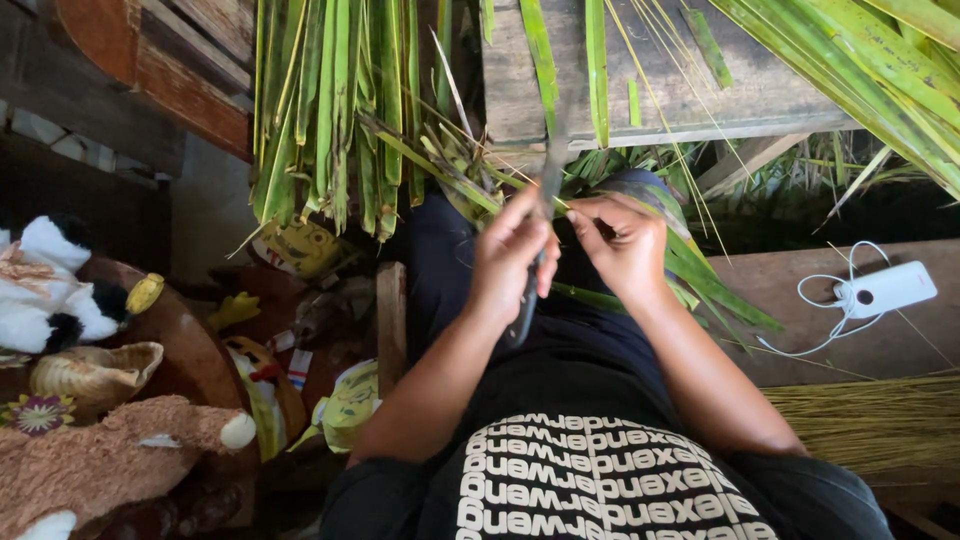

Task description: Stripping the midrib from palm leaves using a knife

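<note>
My left hand (pixel 512 255) grips a knife (pixel 535 250) whose dark handle points down toward my lap and whose blurred blade points up. My right hand (pixel 622 245) pinches a long green palm leaf strip (pixel 690 265) right beside the blade. Both hands meet over my lap, above dark trousers. The strip trails off to the right across my knee. The blade's tip is blurred by motion.
A bundle of green palm leaves (pixel 330 110) hangs at the upper left, more leaves (pixel 880 70) at the upper right. A wooden bench (pixel 760 90) stands ahead. At right lie a white power bank with cable (pixel 885 290) and a pile of thin leaf ribs (pixel 870 420). Soft toys (pixel 90 400) crowd the left.
</note>
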